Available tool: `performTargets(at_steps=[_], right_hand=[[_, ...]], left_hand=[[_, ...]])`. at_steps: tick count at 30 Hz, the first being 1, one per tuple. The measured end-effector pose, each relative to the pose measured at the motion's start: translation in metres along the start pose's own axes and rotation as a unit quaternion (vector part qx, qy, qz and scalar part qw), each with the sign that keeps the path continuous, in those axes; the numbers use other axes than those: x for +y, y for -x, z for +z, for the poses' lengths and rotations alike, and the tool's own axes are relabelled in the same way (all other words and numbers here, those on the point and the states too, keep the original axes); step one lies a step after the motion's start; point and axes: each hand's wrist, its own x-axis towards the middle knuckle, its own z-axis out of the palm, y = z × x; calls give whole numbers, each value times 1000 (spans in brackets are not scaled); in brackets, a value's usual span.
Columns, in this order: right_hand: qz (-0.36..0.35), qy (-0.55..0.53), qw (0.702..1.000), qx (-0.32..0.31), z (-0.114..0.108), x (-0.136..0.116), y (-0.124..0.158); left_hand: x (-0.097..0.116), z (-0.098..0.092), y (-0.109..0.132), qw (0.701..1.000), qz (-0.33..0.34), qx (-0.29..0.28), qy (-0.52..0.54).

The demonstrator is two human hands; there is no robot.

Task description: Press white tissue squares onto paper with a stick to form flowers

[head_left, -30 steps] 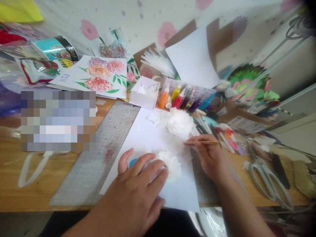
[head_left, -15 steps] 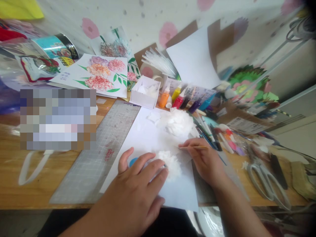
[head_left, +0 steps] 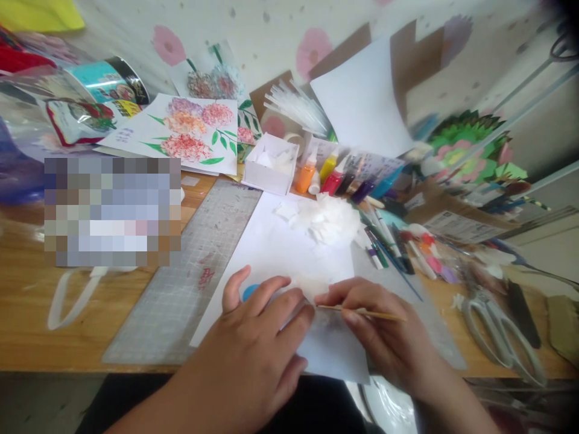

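The left hand (head_left: 269, 328) is resting palm down with fingers spread; whether it is gripping anything beneath cannot be told. A blue round item (head_left: 250, 292) is showing beside its little finger. The right hand (head_left: 389, 334) is pinching a thin stick (head_left: 384, 314), its tip pointing at the left fingertips. White ruffled paper (head_left: 312, 286) is lying between the hands, partly hidden, on a white sheet (head_left: 253, 259). The sheet is overlying a gray cutting mat (head_left: 167, 313) on the worktop (head_left: 81, 343). A larger white paper bundle (head_left: 332, 220) is sitting behind it.

Containers: an open white box (head_left: 266, 175) is holding white pieces (head_left: 283, 161). To its right, nozzle bottles are standing in a group, containing orange (head_left: 306, 178), yellow (head_left: 329, 166) and red (head_left: 332, 182) liquid. A cardboard box (head_left: 465, 223) is standing at far right, near brushes (head_left: 515, 188). A turquoise can (head_left: 106, 81) is lying on its side at left, contents hidden.
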Motion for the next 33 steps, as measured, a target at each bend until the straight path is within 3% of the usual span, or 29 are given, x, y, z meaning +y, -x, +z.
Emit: performTargets(at_steps=[5,9,13,21,33], right_hand=[[9,-79,997,22,1,3,-2],[33,-210,969,122,10,12,-1],[38,-126,972,193,15,18,-5],[-9,-14,994,109,15,11,-15],[-76,62,991,86,21,11,-21]], left_hand=[[0,1,-1,1000,6,4,-1],[0,-1,-2,1000,11,-2,-5],[0,-1,-3,1000,11,-1,-10],[0,0,-1,1000,9,1,-20],[-1,-2,-1,1000,-2,-9,2]])
